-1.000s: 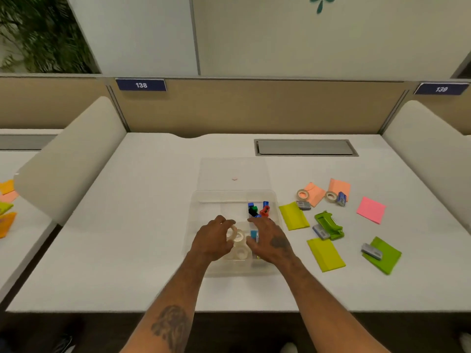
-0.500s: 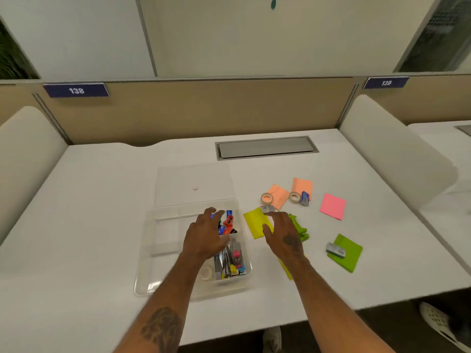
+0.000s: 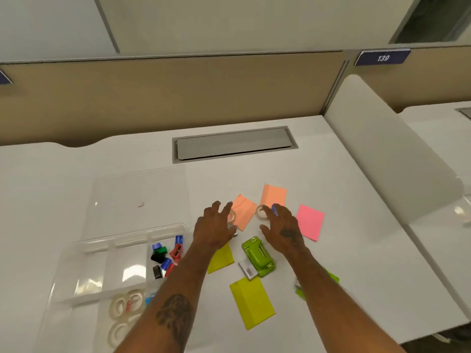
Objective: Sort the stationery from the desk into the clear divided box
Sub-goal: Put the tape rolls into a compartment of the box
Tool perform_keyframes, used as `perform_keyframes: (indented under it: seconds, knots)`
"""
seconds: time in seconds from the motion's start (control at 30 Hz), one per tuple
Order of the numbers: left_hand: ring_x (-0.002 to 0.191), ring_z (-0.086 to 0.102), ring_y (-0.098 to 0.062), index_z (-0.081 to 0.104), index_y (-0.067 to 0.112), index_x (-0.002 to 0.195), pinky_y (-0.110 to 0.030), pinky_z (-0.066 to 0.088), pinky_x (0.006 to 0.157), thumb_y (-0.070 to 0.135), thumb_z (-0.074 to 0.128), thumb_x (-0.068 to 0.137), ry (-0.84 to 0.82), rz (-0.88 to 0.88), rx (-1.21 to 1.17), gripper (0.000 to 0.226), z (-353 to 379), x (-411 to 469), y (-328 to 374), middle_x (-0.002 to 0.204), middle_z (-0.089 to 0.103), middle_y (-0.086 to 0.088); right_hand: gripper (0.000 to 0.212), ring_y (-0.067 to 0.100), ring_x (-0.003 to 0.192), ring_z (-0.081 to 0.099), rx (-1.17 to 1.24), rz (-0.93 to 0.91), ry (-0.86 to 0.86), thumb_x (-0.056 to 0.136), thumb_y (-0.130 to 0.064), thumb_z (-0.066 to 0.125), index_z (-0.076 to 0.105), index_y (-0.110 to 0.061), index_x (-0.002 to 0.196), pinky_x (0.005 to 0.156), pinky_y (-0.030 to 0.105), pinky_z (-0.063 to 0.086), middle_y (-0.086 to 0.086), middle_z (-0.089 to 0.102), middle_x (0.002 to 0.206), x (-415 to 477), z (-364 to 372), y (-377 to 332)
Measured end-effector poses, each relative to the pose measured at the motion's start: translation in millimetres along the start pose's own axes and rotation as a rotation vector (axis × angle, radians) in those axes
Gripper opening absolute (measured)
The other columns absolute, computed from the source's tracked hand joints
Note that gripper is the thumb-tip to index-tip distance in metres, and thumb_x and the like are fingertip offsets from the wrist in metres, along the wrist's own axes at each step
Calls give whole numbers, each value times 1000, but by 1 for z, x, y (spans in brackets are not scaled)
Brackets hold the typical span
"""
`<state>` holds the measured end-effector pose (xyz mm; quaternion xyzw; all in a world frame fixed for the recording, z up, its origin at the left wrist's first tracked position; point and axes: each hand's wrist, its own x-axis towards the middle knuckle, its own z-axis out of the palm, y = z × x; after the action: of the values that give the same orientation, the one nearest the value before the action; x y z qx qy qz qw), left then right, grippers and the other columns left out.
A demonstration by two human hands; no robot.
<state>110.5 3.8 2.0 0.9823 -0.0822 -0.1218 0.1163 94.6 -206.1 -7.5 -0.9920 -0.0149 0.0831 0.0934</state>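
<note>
Left the clear divided box (image 3: 84,253), tape rolls and sharpeners inside. Moved beyond the green punch (image 3: 258,256): left hand (image 3: 215,229) and right hand (image 3: 283,226), both spread, empty, over two tape rolls (image 3: 261,212) on the counter (image 3: 356,212). Probably next picks.

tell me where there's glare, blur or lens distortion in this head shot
Head view: glare patches sit on the clear divided box floor; the green note behind the right forearm is smeared by motion blur; both hands, left hand and right hand, look slightly soft; the wide-angle lens bows the desk edges and partition line; lighting is even, with only faint shadows.
</note>
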Motion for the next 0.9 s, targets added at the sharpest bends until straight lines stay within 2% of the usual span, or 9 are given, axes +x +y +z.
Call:
perform_keyframes:
  seconds: [0.1,0.2,0.33,0.43,0.7,0.9]
  knots:
    - [133,36,-31,20,31,151,-46,44,98,52,53,90,-38,-32,27,73,9,17,9,153,26,-7,63,26,148,13,-48,-45,-77,95,-46,43,17,-34,151,116,46,23,6,18,159,19,4,4]
    - [129,40,-31,24,32,149,-46,45,96,48,54,90,-71,-55,47,69,14,26,14,150,29,-7,60,26,148,11,-96,-92,-107,96,-42,41,17,-34,151,117,50,17,6,22,157,32,8,4]
    - [119,46,-29,40,26,141,-43,48,87,36,50,92,-83,-56,74,51,15,31,16,137,43,-7,52,24,142,24,-108,-113,-59,98,-34,37,27,-30,148,115,48,14,7,40,146,36,13,4]
    - [116,48,-28,47,23,136,-42,48,84,32,50,92,-56,-41,66,45,11,29,16,130,49,-7,52,24,136,33,-78,-108,-9,96,-36,40,33,-28,147,115,47,15,7,46,139,34,10,1]
    - [118,49,-27,44,23,138,-42,49,89,30,51,92,86,-3,-69,47,-18,-9,-3,132,52,-6,49,30,107,56,43,-6,167,81,-40,59,52,-21,125,107,48,26,6,61,111,5,-8,-42]
    - [120,50,-26,43,18,140,-39,47,91,33,54,92,207,23,-123,52,-43,-78,-53,136,52,-5,50,29,111,55,170,-58,248,81,-41,59,50,-24,128,107,47,29,3,62,112,-37,-13,-112]
